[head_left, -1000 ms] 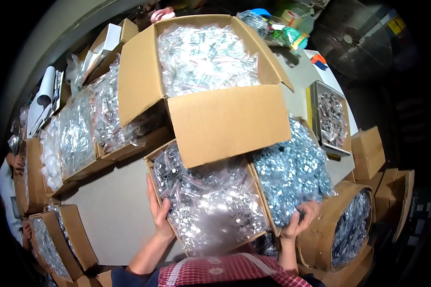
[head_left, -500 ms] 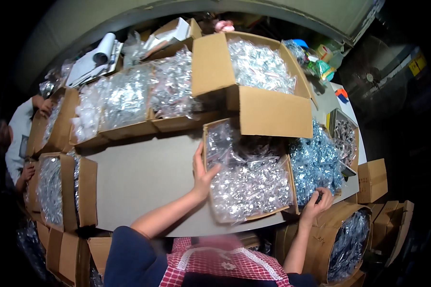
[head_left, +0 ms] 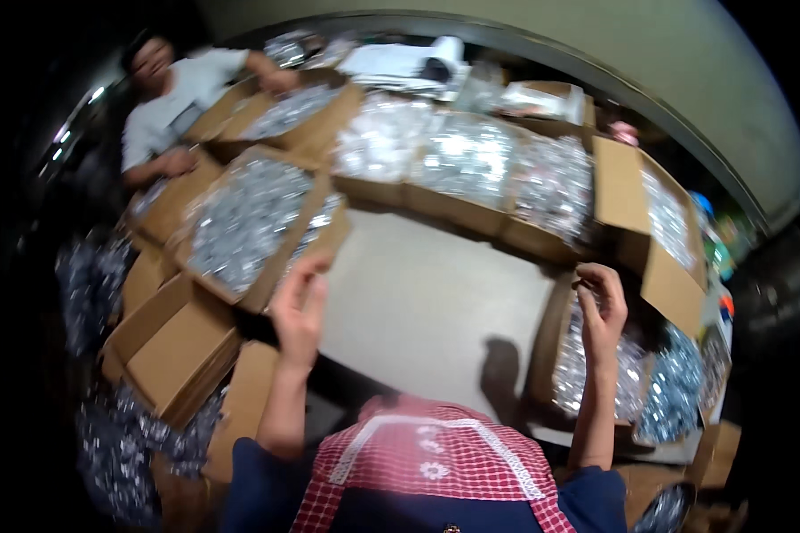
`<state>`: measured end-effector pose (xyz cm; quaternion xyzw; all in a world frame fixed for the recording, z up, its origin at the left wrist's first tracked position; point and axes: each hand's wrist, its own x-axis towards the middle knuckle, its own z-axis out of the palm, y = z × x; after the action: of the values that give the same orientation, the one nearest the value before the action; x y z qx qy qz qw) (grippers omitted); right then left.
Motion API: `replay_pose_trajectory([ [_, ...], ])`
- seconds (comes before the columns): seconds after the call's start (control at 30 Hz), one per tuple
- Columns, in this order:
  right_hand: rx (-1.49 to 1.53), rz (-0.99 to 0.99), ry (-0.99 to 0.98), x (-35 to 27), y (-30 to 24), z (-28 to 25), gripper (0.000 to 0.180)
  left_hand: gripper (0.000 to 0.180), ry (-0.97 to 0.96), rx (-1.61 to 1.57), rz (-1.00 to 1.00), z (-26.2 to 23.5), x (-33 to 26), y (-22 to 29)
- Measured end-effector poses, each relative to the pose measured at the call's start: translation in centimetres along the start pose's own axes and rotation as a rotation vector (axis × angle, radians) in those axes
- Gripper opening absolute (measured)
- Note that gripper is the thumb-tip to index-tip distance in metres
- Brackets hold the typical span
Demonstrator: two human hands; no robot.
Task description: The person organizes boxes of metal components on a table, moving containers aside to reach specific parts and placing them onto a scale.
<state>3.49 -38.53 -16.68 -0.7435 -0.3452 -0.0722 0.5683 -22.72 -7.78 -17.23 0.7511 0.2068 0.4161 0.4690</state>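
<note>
My left hand (head_left: 299,315) is raised beside a cardboard box of silvery bagged pieces (head_left: 253,213) at the left, its fingers apart and blurred, holding nothing that I can see. At the right, my right hand (head_left: 603,306) hovers over a cardboard box of small shiny bagged pieces (head_left: 627,377). Its thumb and fingers curl together, with a small dark spot between them that is too blurred to name. Next to that box lies a heap of bluish bagged pieces (head_left: 671,391).
Across the back stand boxes of clear bags (head_left: 467,155) and a tall box with raised flaps (head_left: 676,289). The grey tabletop (head_left: 418,293) lies between my hands. A co-worker in a white shirt (head_left: 187,93) handles boxes at the far left. Empty cartons (head_left: 182,351) are stacked lower left.
My view has turned left. My left hand has come off the box of shiny pieces and moved to the left box; my right hand has lifted from the bluish heap.
</note>
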Motion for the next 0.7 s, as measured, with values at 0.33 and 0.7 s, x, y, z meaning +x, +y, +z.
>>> replay_pose_trajectory([
  [0.33,0.728,0.649,-0.859,10.0,-3.1,37.3,0.066,0.059,0.599,-0.212,-0.727,-25.1,2.1,-14.6],
  [0.7,0.664,0.704,-0.848,12.6,-4.6,43.0,0.063,0.108,0.469,-0.321,-0.628,-22.4,6.4,-9.4],
])
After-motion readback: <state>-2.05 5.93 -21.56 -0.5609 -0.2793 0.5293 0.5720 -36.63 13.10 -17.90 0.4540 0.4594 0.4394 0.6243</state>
